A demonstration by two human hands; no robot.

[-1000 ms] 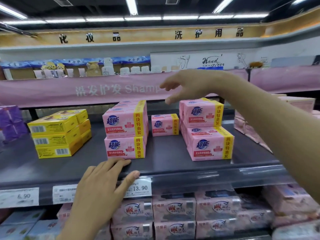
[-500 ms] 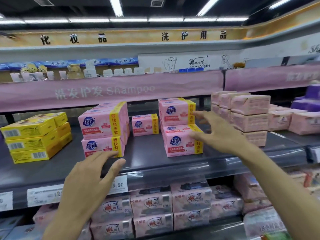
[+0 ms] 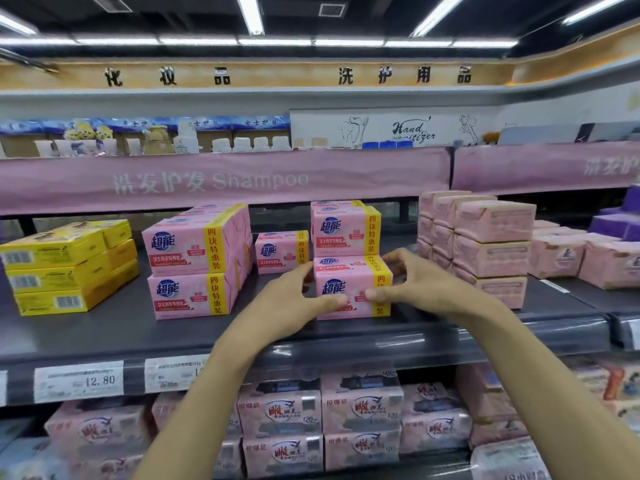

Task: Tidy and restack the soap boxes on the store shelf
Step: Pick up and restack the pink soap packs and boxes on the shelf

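On the dark shelf (image 3: 138,334) stand pink soap boxes with yellow bands. The front bottom box of the middle stack (image 3: 349,289) is held from both sides: my left hand (image 3: 294,299) grips its left end with the thumb across the front, and my right hand (image 3: 422,285) grips its right end the same way. A second pink box (image 3: 346,232) sits on top, set further back. To the left is a two-high pink stack (image 3: 197,261). A single small pink box (image 3: 280,251) stands behind, between the two stacks.
Yellow boxes (image 3: 65,268) are stacked at the far left. Pale pink wrapped packs (image 3: 491,244) are piled to the right, with purple boxes (image 3: 620,223) beyond. Price tags (image 3: 79,381) line the shelf edge. More pink packs (image 3: 360,410) fill the shelf below.
Both hands have come in from the shelf front and the stack's right side and closed on the bottom front pink box of the middle stack. The view has shifted slightly.
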